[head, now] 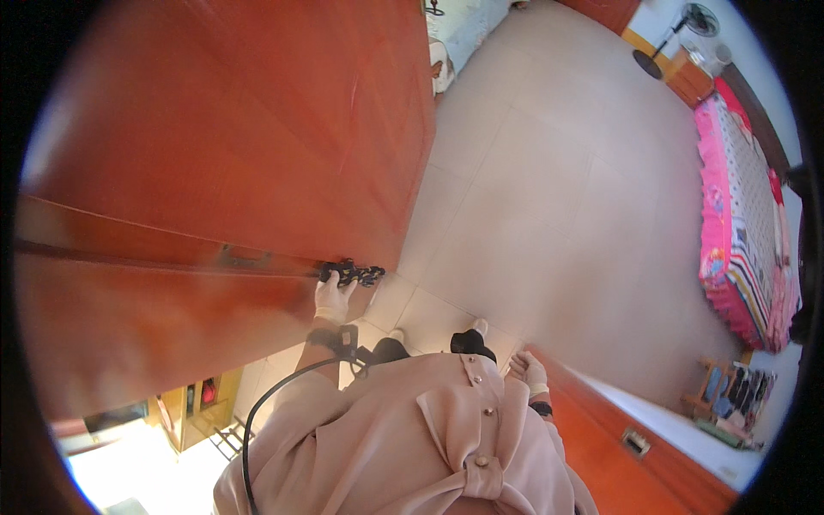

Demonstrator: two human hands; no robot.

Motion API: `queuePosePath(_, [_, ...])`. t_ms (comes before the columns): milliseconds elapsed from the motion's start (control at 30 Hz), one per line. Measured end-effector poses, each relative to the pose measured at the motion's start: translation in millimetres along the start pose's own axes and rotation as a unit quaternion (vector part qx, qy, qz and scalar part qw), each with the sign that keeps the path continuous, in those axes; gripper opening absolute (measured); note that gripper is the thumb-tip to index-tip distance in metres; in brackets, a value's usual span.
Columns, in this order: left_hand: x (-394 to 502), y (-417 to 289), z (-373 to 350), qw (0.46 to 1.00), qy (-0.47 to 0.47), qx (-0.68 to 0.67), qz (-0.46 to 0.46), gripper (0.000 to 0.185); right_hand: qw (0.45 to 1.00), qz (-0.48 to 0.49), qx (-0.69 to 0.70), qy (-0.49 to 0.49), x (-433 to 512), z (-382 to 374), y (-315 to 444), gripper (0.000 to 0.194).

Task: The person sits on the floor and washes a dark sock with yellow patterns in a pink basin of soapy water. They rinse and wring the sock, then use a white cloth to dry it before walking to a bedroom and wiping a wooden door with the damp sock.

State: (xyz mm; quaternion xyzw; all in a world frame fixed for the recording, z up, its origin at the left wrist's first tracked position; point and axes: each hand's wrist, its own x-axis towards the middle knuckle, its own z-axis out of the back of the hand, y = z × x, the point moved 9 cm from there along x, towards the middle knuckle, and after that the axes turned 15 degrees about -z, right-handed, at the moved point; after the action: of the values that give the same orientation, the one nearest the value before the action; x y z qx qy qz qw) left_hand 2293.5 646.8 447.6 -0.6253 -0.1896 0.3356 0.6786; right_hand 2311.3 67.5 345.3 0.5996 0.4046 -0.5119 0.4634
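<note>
My left hand [333, 299], in a pale glove, grips a dark cloth [351, 273] with a yellowish pattern. It presses this cloth against the edge of a reddish-brown wooden door [270, 129]. A metal latch plate [244, 255] is set in the same door edge, further to the left. My right hand [529, 369], also gloved, hangs low by my side with its fingers curled. Nothing shows in it, and it is close to the wooden door frame [579, 425]. A metal strike plate [636, 442] sits in that frame.
Pale floor tiles [528, 180] run through the doorway. A bed [740, 219] with a pink frilled cover stands at the right. Behind it are a standing fan [663, 48] and a wooden cabinet [690, 80]. A rack of shoes or clothing [734, 393] is at lower right. A black cable [257, 412] hangs beside my left arm.
</note>
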Motion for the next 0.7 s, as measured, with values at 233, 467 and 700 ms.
queuePosePath(233, [-58,-132,-35,0.916,-0.227,-0.313,-0.107,0.032,0.994,0.05,-0.098,-0.003,26,23,150,0.034])
queuePosePath(467, [-59,-124,-47,0.92,-0.26,-0.268,-0.12,0.031,0.989,0.072,-0.128,0.016,40,-35,220,0.022])
queuePosePath(700, [22,-24,-86,0.947,-0.263,-0.184,0.003,0.023,0.983,0.004,-0.183,-0.022,47,-67,249,0.022])
